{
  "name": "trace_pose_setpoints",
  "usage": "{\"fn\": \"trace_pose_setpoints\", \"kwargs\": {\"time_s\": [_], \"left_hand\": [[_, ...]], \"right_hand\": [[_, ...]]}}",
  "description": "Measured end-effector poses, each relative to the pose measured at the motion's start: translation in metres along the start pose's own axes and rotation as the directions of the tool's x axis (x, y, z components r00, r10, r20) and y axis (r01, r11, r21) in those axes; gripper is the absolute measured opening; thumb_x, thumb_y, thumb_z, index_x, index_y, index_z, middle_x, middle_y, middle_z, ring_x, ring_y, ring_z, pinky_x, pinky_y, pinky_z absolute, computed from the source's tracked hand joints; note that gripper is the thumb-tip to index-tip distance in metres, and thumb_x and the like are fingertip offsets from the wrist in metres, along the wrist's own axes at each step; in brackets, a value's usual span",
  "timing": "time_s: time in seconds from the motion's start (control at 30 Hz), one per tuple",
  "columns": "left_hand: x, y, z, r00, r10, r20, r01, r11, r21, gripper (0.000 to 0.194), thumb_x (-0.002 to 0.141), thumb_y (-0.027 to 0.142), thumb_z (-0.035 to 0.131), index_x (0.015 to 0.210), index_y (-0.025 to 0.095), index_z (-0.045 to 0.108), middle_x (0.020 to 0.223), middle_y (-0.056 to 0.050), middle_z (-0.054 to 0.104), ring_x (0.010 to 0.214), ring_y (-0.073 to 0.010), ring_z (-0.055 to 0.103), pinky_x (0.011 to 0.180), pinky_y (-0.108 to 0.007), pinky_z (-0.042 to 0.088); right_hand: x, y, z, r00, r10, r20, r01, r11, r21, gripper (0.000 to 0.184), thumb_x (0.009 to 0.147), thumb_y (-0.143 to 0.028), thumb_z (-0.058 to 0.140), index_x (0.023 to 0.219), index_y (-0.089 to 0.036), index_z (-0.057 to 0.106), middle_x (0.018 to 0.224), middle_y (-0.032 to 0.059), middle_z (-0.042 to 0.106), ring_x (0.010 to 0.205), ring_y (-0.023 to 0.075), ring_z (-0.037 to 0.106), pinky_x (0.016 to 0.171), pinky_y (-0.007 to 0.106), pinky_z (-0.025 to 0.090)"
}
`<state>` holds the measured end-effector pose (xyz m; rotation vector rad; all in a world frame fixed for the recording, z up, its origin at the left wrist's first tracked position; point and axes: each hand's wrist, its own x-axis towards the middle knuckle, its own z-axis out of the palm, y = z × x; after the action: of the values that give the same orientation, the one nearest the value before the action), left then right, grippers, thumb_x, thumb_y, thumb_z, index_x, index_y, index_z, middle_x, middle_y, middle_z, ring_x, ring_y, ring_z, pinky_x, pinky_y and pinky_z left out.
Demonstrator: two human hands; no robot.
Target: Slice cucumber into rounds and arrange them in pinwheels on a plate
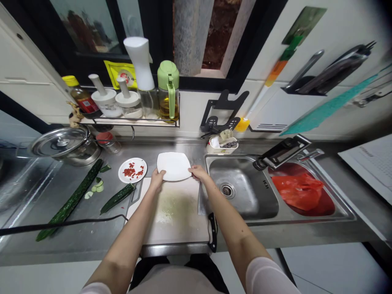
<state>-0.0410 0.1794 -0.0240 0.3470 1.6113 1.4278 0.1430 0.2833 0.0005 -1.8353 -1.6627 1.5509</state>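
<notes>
I have 2 hands on the white plate: the left hand pinches its near-left corner, thumb over the rim, and the right hand grips the near-right corner the same way. The other fingers are mostly hidden from me, but both grips are clamped on the plate. It sits at the far edge of the cutting board; I can't tell whether it rests on anything.

The board is wet, with a greenish smear. A black-handled knife lies by its right side, near the sink. To the left I see 1 round plate bearing red pieces, 1 long cucumber, 1 shorter cucumber with a cut end, and pale slices between them.
</notes>
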Motion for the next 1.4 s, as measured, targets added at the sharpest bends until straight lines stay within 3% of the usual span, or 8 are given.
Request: {"fn": "trace_pose_setpoints", "kwargs": {"time_s": [0.27, 0.5, 0.87, 1.4], "left_hand": [[0.016, 0.002, 0.0, 1.0, 0.0, -0.027, 0.003, 0.995, 0.104, 0.032, 0.075, 0.018, 0.062, 0.106, 0.014, 0.059, 0.091, -0.007, 0.07, 0.071, -0.0129, 0.065, 0.064, -0.025, 0.055], [0.034, -0.001, -0.005, 0.988, 0.14, -0.07, -0.092, 0.881, 0.463, 0.036, 0.073, 0.023, 0.06, 0.107, 0.011, 0.064, 0.085, -0.007, 0.069, 0.07, -0.0153, 0.064, 0.063, -0.024, 0.052], [0.042, -0.004, -0.016, 0.98, 0.194, -0.055, -0.116, 0.765, 0.634, 0.039, 0.07, 0.018, 0.051, 0.105, 0.012, 0.068, 0.067, -0.001, 0.062, 0.061, -0.0141, 0.057, 0.059, -0.022, 0.044], [0.044, 0.008, 0.0, 0.974, 0.225, -0.021, -0.13, 0.633, 0.763, 0.031, 0.069, 0.015, 0.058, 0.096, 0.016, 0.072, 0.068, -0.003, 0.065, 0.069, -0.0173, 0.061, 0.067, -0.024, 0.043]], "right_hand": [[0.011, 0.009, 0.007, 0.999, -0.035, -0.031, 0.038, 0.995, 0.092, 0.002, 0.075, -0.018, 0.057, 0.075, -0.016, 0.055, 0.042, -0.0091, 0.04, 0.038, 0.0058, 0.034, 0.041, 0.017, 0.025], [0.022, 0.015, 0.018, 0.994, -0.05, -0.098, 0.056, 0.996, 0.065, 0.001, 0.072, -0.017, 0.053, 0.074, -0.017, 0.054, 0.045, -0.0086, 0.041, 0.041, 0.0069, 0.037, 0.043, 0.017, 0.028], [0.033, 0.022, 0.018, 0.983, -0.077, -0.164, 0.051, 0.986, -0.159, 0.002, 0.067, -0.016, 0.056, 0.065, -0.017, 0.055, 0.049, -0.0071, 0.045, 0.049, 0.0073, 0.04, 0.048, 0.018, 0.028], [0.033, 0.02, 0.006, 0.969, -0.103, -0.225, 0.025, 0.946, -0.325, 0.004, 0.068, -0.015, 0.058, 0.065, -0.017, 0.06, 0.056, -0.0019, 0.055, 0.057, 0.0115, 0.051, 0.053, 0.02, 0.034]]}}
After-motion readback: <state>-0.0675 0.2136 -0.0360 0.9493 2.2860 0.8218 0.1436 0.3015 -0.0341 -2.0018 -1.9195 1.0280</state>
